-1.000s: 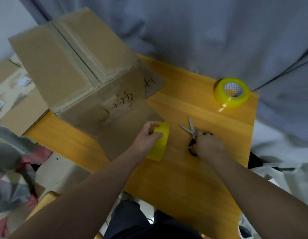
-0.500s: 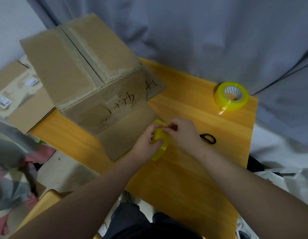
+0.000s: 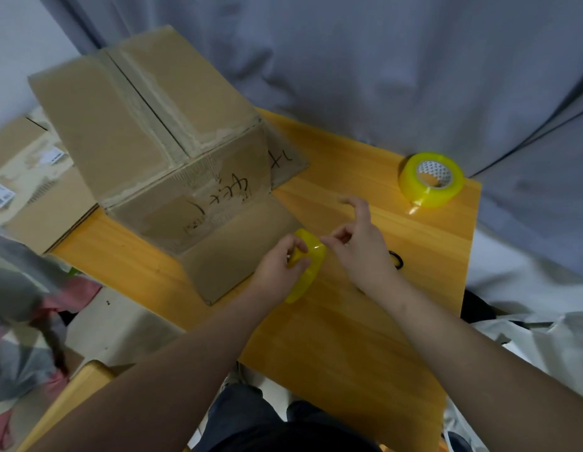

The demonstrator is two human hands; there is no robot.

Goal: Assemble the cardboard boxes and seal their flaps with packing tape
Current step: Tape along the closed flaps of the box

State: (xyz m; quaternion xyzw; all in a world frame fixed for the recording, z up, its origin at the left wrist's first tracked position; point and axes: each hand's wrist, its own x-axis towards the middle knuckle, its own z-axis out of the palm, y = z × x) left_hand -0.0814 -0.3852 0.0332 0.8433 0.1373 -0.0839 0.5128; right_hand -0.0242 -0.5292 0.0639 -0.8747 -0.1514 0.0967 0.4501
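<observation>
A brown cardboard box (image 3: 146, 132) stands on the orange wooden table (image 3: 349, 337) at the left, its top flaps closed along a seam and two lower flaps splayed out on the table. My left hand (image 3: 283, 259) grips a yellow roll of packing tape (image 3: 308, 269) on edge just in front of the box's near flap. My right hand (image 3: 358, 243) pinches the loose tape end at the roll's top, its other fingers spread upward. Black scissors (image 3: 396, 260) lie mostly hidden behind my right hand.
A second yellow tape roll (image 3: 430, 179) lies at the table's far right corner. Flattened cartons (image 3: 26, 177) with labels are stacked left of the table. A grey curtain (image 3: 381, 60) hangs behind. Clothing lies on the floor at the left.
My right hand let go of the scissors and came over to the tape roll in my left hand, where it now pinches the tape end.
</observation>
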